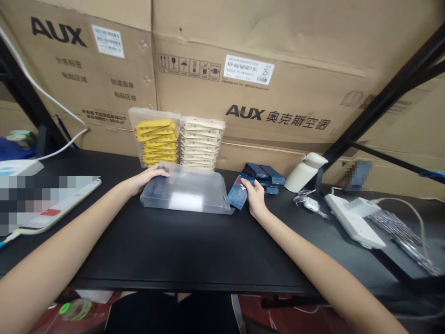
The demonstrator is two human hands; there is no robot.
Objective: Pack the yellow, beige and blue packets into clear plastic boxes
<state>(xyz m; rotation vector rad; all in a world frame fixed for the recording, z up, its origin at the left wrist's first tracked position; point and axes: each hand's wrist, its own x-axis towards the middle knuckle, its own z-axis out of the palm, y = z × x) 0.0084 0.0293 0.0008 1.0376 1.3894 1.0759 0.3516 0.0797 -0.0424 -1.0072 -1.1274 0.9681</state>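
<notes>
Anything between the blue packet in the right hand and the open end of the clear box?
Nothing visible. The right hand holds the blue packet right at the clear box's right end, bare table beneath. The left hand steadies the box's far left end.

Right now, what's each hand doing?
Left hand: open, resting on the clear plastic box.
Right hand: closed on a small blue packet.

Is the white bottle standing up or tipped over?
Tipped: the bottle leans aslant on the table, its cap up by the black frame.
</notes>
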